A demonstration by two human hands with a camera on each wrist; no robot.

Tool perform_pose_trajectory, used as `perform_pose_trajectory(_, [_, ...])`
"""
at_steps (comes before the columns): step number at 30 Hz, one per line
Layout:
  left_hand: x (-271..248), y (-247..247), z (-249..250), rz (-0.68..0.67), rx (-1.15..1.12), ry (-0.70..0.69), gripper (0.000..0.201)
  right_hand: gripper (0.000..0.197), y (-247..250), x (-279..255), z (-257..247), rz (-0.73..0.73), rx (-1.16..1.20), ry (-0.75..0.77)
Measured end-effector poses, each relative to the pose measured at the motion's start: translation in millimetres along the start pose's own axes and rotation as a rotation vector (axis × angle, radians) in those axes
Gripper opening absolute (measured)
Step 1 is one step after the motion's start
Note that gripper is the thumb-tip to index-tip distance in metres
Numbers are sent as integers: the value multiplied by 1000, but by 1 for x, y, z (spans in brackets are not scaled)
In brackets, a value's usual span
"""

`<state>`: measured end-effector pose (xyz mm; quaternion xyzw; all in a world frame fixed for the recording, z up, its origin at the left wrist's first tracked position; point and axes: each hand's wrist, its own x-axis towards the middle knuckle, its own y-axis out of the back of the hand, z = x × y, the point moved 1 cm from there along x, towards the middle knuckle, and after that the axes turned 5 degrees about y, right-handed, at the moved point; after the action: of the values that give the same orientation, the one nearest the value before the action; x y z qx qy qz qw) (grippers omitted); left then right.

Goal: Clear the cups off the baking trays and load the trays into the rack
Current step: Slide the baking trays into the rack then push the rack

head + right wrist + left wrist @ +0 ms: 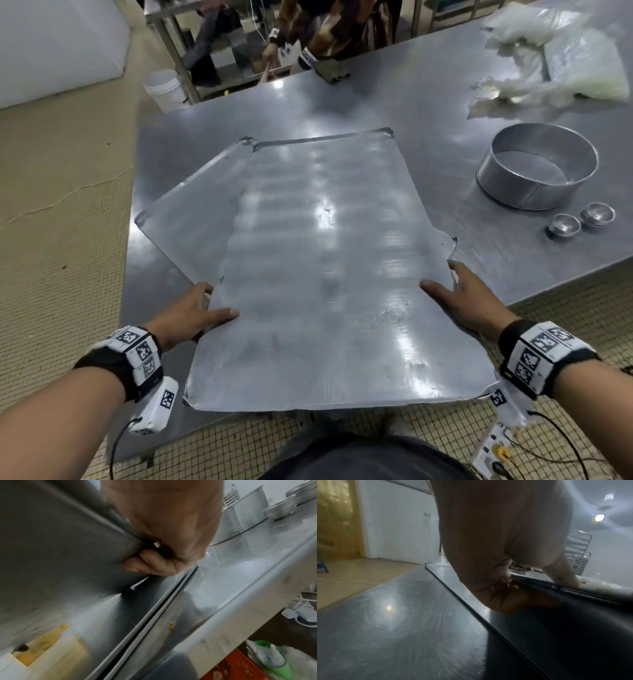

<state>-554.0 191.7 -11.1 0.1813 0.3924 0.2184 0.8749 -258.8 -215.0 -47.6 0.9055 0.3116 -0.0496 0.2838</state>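
At the bottom of the frame both hands gripped the upper tray (pixel 318 274), the left hand (pixel 191 313) and right hand (pixel 469 301) clamping opposite long edges, thumbs on top, apparently to lift it level. A 2nd tray (pixel 191 212) lay skewed beneath on the tabletop (pixel 394 99). At right, 2 cups (pixel 582 221) sat already cleared beside a round pan (pixel 537 164).

There are two baking trays (pixel 308 274) on one bench (pixel 428 102), one above the other, two hands (pixel 191 315), one round cake tin (pixel 537 164), two small metal cups (pixel 565 224) and one white bucket (pixel 164 89)
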Motion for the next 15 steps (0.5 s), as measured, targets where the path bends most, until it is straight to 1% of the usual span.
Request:
perform_pose_trajectory(1, [-2, -3, 0, 16, -47, -30, 90, 81, 4, 1, 2, 5, 27, 8])
perform_pose_trajectory(3, [-3, -9, 0, 42, -129, -78, 96, 68, 11, 0, 0, 2, 58, 34])
perform_pose_trajectory(4, [-5, -11, 0, 41, -158, -100, 95, 63, 14, -1, -3, -1, 58, 50])
perform_pose_trajectory(7, [-15, -23, 3, 41, -242, -143, 82, 47, 20, -5, -13, 8, 47, 110])
perform_pose_trajectory(12, [-26, -37, 7, 111, -322, -171, 65, 38, 23, -8, -14, 2, 135, 139])
perform_pose_trajectory(15, [-31, -38, 10, 133, -361, -175, 63, 33, 29, -5, -17, 5, 157, 152])
